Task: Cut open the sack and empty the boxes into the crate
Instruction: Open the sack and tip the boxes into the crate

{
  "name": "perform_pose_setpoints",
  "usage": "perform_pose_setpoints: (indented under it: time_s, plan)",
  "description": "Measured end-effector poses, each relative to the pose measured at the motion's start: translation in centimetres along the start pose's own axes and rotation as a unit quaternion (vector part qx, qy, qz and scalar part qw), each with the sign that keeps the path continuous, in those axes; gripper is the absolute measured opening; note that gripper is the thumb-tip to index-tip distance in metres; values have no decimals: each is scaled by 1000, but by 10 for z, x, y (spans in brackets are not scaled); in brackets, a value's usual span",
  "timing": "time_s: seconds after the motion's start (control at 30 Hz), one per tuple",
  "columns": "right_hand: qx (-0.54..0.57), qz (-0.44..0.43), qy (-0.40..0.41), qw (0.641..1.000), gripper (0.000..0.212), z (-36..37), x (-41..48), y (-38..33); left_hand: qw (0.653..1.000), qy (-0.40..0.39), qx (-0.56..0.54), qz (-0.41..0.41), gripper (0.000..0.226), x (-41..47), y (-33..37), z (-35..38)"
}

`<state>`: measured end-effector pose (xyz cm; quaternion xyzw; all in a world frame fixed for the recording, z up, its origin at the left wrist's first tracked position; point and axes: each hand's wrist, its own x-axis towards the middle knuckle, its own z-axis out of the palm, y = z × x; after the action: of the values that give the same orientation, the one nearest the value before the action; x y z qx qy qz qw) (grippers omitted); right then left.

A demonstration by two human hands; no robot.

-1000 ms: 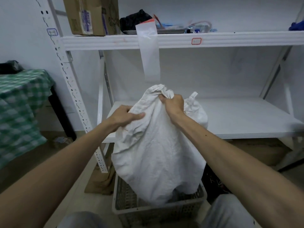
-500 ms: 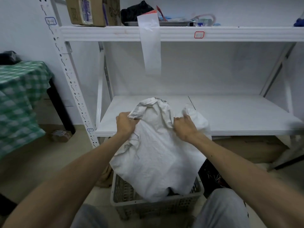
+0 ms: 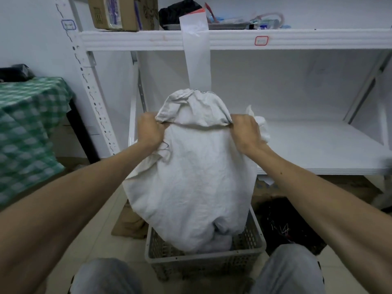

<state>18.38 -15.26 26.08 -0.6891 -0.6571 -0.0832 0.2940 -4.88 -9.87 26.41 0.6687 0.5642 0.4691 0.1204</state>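
The sack (image 3: 191,177) hangs upended, its long axis near vertical, with its lower end down inside the crate (image 3: 257,245) on the floor. The left hand (image 3: 149,130) and right hand (image 3: 246,132) are each clenched on the cloth at the raised end, one at either side and equally near. No boxes are visible; I judge any remaining would drop straight down from the hands into the crate.

A storeroom: white slotted-steel shelving (image 3: 233,39) bearing a cardboard box (image 3: 114,13), with a plastic crate (image 3: 203,262) on the tiled floor.
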Motion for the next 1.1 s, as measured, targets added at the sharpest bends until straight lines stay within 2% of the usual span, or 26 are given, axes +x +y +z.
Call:
perform_pose_setpoints:
  time_s: [0.07, 0.1, 0.13, 0.2, 0.23, 0.27, 0.33, 0.37, 0.4, 0.47, 0.5, 0.57, 0.6, 0.67, 0.73, 0.8, 0.83, 0.9, 1.0, 1.03, 1.1]
  plan:
    - [6, -29, -37, 999, 19, 12, -7, -10, 995, -66, 47, 55, 24, -6, 8, 6]
    - [6, -19, -63, 998, 21, 12, -8, -10, 989, -105, 82, 70, 27, -7, 6, 8]
    - [16, 2, -51, 999, 25, 7, -3, -6, 986, -114, 96, 71, 28, -5, 5, 6]
    - [52, 88, 33, 994, 26, -2, 7, 6, 998, -36, 44, 27, 26, 6, 5, -1]
    - [50, 84, 69, 993, 24, -1, 8, 7, 999, 20, 20, 14, 26, 12, 5, 1]
    - [58, 57, 60, 995, 21, 0, 6, -1, 999, 33, 9, 12, 25, 13, 11, 3]
    - [47, -11, -25, 998, 21, 8, -1, -14, 997, -43, 38, 49, 23, -1, 28, 14]
    - [53, -13, -39, 998, 22, 6, -1, -16, 996, -59, 37, 51, 24, -6, 29, 20]
    - [58, 11, -19, 998, 23, -2, 4, -15, 999, -33, 19, 37, 23, -7, 30, 19]
    - [87, 82, 76, 990, 22, -15, 14, -1, 999, 39, -19, -20, 22, 7, 12, 15]
    - [96, 77, 91, 988, 21, -20, 15, 1, 999, 31, -8, -10, 22, 11, 6, 11]
    - [81, 19, 31, 996, 18, -26, 9, -8, 1000, -9, -6, 14, 22, 11, 7, 6]
    - [71, 18, 20, 997, 18, -25, 10, -12, 999, 18, -32, -7, 20, 12, 9, 5]
    - [84, 73, 76, 991, 24, -24, 18, -13, 996, 65, -52, -43, 20, 19, 11, 4]
    - [88, 57, 105, 989, 24, -23, 27, -10, 997, 55, -48, -39, 26, 21, 17, -2]
    - [93, 56, 117, 987, 23, -23, 29, -10, 991, 83, -84, -61, 34, 27, 21, -2]
    - [101, 58, 105, 988, 23, -17, 29, -13, 993, 75, -77, -51, 35, 26, 22, 0]
    - [108, 17, 5, 994, 22, -1, 19, -25, 997, 7, -74, -26, 31, 16, 26, 8]
    - [150, -16, -160, 976, 20, 26, -2, -33, 987, -25, -126, -98, 16, 2, 16, 21]
    - [212, 10, -212, 954, 24, 27, -11, -33, 980, -32, -157, -121, 12, -1, 10, 26]
    - [387, 61, -289, 874, 27, 23, -26, -36, 953, -53, -234, -185, 15, -4, 6, 29]
